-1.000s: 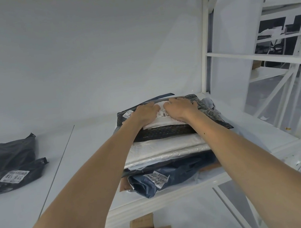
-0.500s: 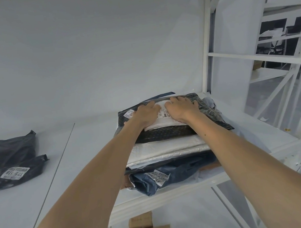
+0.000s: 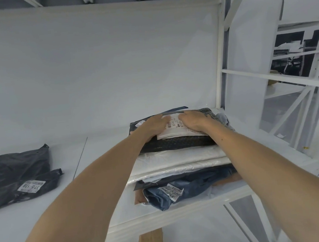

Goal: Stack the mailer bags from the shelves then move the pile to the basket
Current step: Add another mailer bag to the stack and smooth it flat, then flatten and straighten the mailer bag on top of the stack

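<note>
Stacking step: left hand (image 3: 153, 124) and right hand (image 3: 194, 119) press pile (image 3: 177, 160) on shelf (image 3: 105, 146), fingers (image 3: 159, 118) flat, gripping nothing. Next, probably: fetch black mailer (image 3: 15, 174) (well apart, left); basket unseen.

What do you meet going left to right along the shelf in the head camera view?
In order: black mailer bag → shelf seam → left hand → right hand → white upright post → neighbouring rack's crossbar.
</note>
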